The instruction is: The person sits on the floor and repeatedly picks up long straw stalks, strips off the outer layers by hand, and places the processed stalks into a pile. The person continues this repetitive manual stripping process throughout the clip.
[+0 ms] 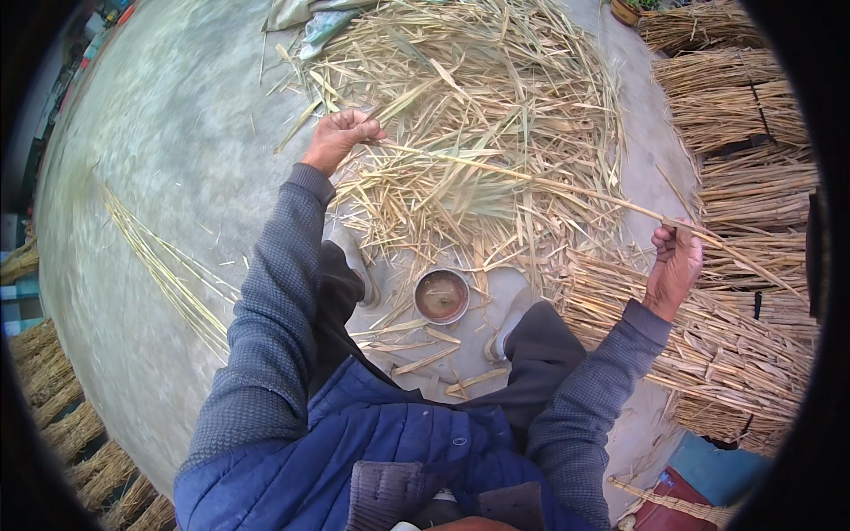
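Grip, left hand (341, 140): fingers drawn together, pinching one long stalk (531, 178). Grip, right hand (676, 270): pinched on the same stalk, farther along. Stalk: spans both hands above leaf heap (531, 88); light, even tension should spare it. Edges: bowl (418, 303) between shoes (370, 288), bundles (717, 341) close right. Room: bare floor (168, 133), left.

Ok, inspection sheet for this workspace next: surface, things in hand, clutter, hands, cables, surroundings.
Surface: grey floor, partly strewn with straw bits.
Things in hand: one long stalk, stretched between both hands.
Clutter: big leaf pile ahead; loose stalks at left; round bowl in front of the person.
Hands: left hand pinches the stalk; right hand holds it, with more stalk extending beyond.
Cables: nothing seen.
Surroundings: right-side bundles; lower-left bundles.
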Demonstrator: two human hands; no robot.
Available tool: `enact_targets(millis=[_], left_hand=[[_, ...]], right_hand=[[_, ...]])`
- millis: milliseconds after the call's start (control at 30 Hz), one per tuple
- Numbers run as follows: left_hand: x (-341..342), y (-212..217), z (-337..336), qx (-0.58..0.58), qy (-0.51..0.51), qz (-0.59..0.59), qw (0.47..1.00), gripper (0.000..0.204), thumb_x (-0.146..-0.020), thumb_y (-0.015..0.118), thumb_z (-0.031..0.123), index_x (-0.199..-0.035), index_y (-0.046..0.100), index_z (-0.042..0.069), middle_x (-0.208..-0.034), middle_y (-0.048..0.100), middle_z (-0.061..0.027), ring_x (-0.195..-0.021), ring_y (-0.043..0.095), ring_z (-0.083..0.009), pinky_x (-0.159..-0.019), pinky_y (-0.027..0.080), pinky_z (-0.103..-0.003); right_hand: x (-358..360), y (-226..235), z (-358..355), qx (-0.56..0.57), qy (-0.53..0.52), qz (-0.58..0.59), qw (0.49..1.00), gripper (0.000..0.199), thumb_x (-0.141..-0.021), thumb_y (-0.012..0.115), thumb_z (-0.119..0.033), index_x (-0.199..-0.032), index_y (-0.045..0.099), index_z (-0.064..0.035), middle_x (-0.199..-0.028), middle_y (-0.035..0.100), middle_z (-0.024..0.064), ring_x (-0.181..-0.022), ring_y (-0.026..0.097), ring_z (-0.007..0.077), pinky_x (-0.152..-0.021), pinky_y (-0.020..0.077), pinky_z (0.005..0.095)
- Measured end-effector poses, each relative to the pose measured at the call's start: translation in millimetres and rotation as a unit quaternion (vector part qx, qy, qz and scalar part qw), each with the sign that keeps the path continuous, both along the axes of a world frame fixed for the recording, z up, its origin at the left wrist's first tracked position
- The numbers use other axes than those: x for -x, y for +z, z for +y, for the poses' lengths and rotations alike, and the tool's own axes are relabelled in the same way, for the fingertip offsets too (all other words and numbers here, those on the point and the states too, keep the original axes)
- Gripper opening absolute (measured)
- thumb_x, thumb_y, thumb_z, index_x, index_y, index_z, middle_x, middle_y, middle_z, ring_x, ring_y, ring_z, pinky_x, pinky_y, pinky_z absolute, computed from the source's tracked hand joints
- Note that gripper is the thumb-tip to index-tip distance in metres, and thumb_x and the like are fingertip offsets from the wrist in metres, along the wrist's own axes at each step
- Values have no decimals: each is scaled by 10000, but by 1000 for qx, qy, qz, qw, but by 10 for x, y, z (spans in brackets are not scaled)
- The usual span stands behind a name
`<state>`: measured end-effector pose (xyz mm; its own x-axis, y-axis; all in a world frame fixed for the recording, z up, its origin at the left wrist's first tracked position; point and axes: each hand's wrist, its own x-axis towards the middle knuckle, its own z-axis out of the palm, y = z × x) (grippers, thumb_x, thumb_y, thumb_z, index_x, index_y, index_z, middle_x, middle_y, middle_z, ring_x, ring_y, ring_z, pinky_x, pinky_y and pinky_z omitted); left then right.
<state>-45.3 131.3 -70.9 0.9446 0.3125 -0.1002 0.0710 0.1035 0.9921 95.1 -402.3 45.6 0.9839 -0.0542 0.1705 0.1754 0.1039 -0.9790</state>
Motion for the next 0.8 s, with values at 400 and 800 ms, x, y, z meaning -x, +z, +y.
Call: enact_targets(millis=[400,800], left_hand=[[-121,38,-291,-693,88,30,715,380,-908,669,440,-940,696,62,-835,692,-113,-886,603,-319,-784,403,-450],[-576,370,-1786,-429,-110,-256,859,249,-827,766,313,-952,768,98,-881,722,-59,-840,640,-249,-827,441,-358]], right_hand=[[119,-84,380,26,44,28,998,253,-985,669,-212,-1093,627,13,-952,714,123,-811,714,174,-691,577,250],[489,-393,1364,64,174,31,982,241,-1000,653,-230,-1028,640,8,-867,721,95,-730,705,133,-629,522,220]])
